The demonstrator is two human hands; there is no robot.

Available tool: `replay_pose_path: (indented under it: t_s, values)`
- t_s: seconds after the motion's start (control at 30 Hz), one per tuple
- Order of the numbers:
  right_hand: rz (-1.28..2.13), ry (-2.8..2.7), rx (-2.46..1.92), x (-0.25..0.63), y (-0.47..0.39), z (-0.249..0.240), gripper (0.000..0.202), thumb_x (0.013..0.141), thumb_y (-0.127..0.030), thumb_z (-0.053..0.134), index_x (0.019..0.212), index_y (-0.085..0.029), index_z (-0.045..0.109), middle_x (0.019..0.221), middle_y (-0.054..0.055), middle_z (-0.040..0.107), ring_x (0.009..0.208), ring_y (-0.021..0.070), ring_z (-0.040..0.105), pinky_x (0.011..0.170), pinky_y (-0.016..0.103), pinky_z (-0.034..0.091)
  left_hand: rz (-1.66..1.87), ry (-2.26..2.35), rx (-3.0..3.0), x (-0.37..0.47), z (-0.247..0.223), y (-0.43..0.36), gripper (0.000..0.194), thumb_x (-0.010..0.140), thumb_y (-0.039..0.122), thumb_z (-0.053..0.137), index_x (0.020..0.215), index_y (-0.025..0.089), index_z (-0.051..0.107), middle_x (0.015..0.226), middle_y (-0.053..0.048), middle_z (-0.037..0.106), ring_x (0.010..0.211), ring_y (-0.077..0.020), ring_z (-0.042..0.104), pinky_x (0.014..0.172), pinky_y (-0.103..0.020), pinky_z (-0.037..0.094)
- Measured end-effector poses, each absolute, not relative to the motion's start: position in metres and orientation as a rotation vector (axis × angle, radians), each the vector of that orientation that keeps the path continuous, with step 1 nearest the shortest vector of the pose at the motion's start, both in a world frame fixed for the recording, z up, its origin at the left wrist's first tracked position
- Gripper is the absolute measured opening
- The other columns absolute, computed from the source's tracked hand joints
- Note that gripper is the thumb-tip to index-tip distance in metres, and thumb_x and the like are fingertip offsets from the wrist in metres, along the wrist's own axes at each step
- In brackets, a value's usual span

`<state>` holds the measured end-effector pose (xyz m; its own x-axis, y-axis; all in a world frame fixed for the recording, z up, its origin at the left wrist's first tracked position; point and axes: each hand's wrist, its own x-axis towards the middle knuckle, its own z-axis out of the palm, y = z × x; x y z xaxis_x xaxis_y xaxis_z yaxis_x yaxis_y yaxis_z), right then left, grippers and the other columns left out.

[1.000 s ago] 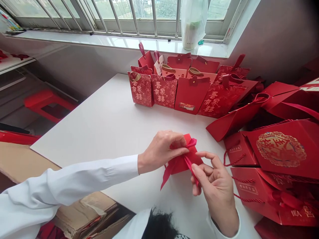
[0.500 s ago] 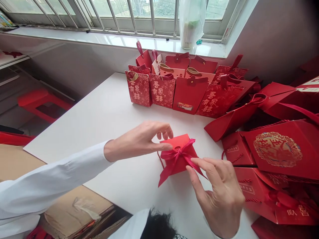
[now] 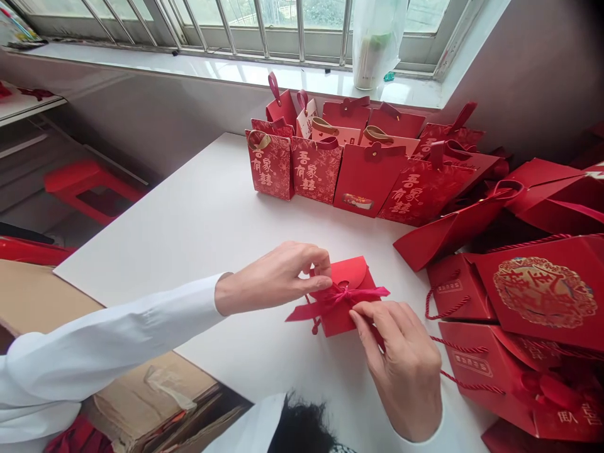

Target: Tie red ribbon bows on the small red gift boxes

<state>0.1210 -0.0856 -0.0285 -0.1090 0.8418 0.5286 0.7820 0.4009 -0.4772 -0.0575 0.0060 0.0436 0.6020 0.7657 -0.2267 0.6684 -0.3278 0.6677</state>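
Note:
A small red box (image 3: 336, 322) with a rounded flap lies on the white table (image 3: 198, 207). A pink-red ribbon (image 3: 314, 308) is tied in a bow across its front, one tail pointing left. My left hand (image 3: 283, 277) is at the box's upper left corner, thumb and fingers curled together on the ribbon's left side. With thumb and forefinger pinched, my right hand (image 3: 401, 358) holds the ribbon at the lower right of the knot. A red cord hangs at the box's left side.
Red gift bags (image 3: 363, 179) stand in rows at the back of the table. Larger red boxes (image 3: 533, 289) with cord handles pile up on the right. Cardboard (image 3: 151, 396) lies at the lower left, a red stool (image 3: 94, 189) beyond the table's left edge.
The ribbon's left tail has swung up and outward. My right hand has moved in toward the knot and closed, and my left fingers have closed at the bow. The view has shifted slightly.

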Motion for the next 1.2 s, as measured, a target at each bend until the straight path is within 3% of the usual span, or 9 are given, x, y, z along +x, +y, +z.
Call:
replay_pose_path:
  t_s: [0.33, 0.47, 0.67, 0.97, 1.2]
  values:
    - [0.114, -1.913, -1.382, 0.118, -0.087, -0.028, 0.01, 0.091, -0.015, 0.051, 0.083, -0.017, 0.057, 0.075, 0.003, 0.059, 0.07, 0.0165, 0.052, 0.07, 0.03, 0.041, 0.214, 0.995, 1.417, -0.055, 0.042, 0.006, 0.02, 0.082, 0.031, 0.058, 0.072, 0.016, 0.05, 0.065, 0.005, 0.049, 0.058, -0.0069, 0.04, 0.052, -0.018, 0.031]
    - [0.094, -1.925, -1.385, 0.118, -0.088, -0.029, 0.013, 0.093, -0.017, 0.051, 0.081, -0.017, 0.056, 0.073, 0.003, 0.058, 0.067, 0.0158, 0.051, 0.067, 0.029, 0.04, 0.222, 1.098, 1.184, -0.054, 0.039, 0.009, 0.027, 0.075, 0.035, 0.068, 0.073, 0.016, 0.048, 0.064, 0.006, 0.041, 0.052, -0.0047, 0.031, 0.045, -0.017, 0.021]
    - [0.067, -1.943, -1.388, 0.117, -0.088, -0.031, 0.015, 0.093, -0.017, 0.05, 0.079, -0.015, 0.056, 0.071, 0.004, 0.057, 0.066, 0.0158, 0.05, 0.066, 0.03, 0.039, 0.301, 1.078, 0.913, -0.053, 0.035, 0.011, 0.025, 0.078, 0.033, 0.067, 0.083, 0.017, 0.049, 0.059, 0.008, 0.038, 0.046, -0.0023, 0.016, 0.041, -0.018, 0.009]
    - [0.055, -1.943, -1.358, 0.117, -0.089, -0.031, 0.01, 0.091, -0.013, 0.053, 0.082, -0.016, 0.057, 0.072, 0.004, 0.059, 0.065, 0.0165, 0.049, 0.067, 0.03, 0.04, 0.447, 1.076, 0.656, -0.054, 0.033, 0.012, 0.02, 0.075, 0.02, 0.069, 0.085, 0.014, 0.053, 0.065, 0.006, 0.042, 0.043, 0.0013, 0.026, 0.038, -0.013, 0.014]
    - [0.08, -1.931, -1.32, 0.12, -0.09, -0.029, 0.004, 0.089, -0.015, 0.057, 0.088, -0.014, 0.061, 0.076, 0.005, 0.06, 0.069, 0.017, 0.051, 0.068, 0.031, 0.04, 0.481, 1.045, 0.567, -0.054, 0.04, 0.007, 0.027, 0.077, 0.014, 0.068, 0.102, 0.015, 0.058, 0.066, 0.004, 0.053, 0.044, 0.0016, 0.036, 0.041, -0.011, 0.029]
